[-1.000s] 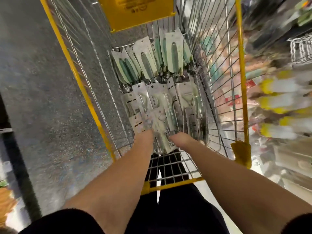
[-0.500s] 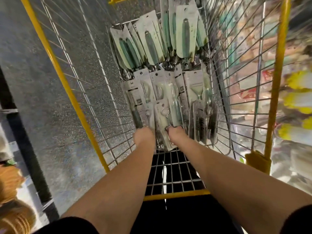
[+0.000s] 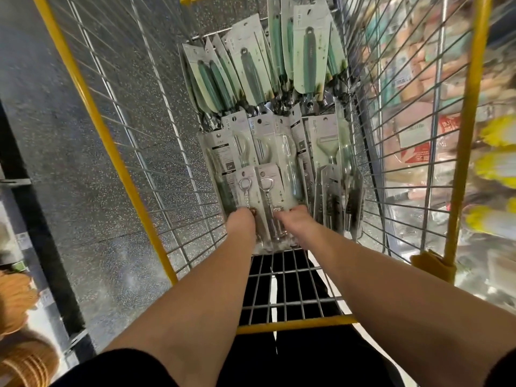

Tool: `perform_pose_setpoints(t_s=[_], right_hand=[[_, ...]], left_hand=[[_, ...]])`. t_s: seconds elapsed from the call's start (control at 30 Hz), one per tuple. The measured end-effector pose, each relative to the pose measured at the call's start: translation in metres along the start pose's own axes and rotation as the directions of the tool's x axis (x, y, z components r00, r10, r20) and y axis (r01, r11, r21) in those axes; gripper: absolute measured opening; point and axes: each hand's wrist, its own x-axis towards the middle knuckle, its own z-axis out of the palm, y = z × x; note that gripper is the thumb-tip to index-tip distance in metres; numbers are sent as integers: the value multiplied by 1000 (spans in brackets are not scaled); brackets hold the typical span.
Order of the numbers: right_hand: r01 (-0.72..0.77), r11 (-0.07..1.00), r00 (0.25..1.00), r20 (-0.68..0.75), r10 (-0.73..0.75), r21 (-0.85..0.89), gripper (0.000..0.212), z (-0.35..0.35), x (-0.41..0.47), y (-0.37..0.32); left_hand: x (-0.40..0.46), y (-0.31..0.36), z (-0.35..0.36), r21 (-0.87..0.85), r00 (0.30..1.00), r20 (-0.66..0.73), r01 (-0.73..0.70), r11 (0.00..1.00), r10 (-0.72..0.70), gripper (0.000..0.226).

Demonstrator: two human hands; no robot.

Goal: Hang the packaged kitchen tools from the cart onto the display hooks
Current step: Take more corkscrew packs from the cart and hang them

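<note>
Both hands reach down into the cart [image 3: 117,152]. The left hand [image 3: 241,223] and right hand [image 3: 293,219] touch the bottle opener packs [image 3: 262,191], which point away, long-ways. The fingers are hidden, so I cannot tell their grip.

**Both arms extended down, hands low and close together**

Left hand [image 3: 240,222] and right hand [image 3: 295,219] sit side by side, near each other but not touching. Both forearms bare, running from the bottom corners of the view and converging toward the middle. Wrists roughly straight, backs of hands facing the camera. Fingers on both hands curl down and away, hidden behind the knuckles, so grip state can't be read for either. Dark short sleeves show at the upper arms, bottom edge of view. Left arm slightly lower in frame than right.
</note>
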Motion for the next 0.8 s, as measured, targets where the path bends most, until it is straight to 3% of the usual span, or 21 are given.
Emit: perform_pose_setpoints(t_s=[0.13, 0.37, 0.5, 0.63, 0.8], right_hand=[[-78, 996, 996, 53, 76, 40, 60, 5, -5, -2], [-96, 991, 983, 168, 79, 95, 38, 4, -11, -8], [-71, 997, 990, 124, 68, 25, 91, 8, -10, -4], [-47, 997, 976, 208, 60, -66, 82, 4, -15, -3], [30, 999, 992, 124, -26, -26, 87, 5, -16, -7]], left_hand=[[-2, -3, 1, -114, 998, 14, 64, 991, -63, 37], [64, -32, 6, -131, 987, 150, 72, 989, -52, 60], [19, -15, 3, -161, 990, 139, 43, 986, -20, 54], [19, -11, -4, -196, 992, 125, 47, 979, -22, 58], [-6, -3, -7, -245, 980, 191, 94, 965, -47, 57]])
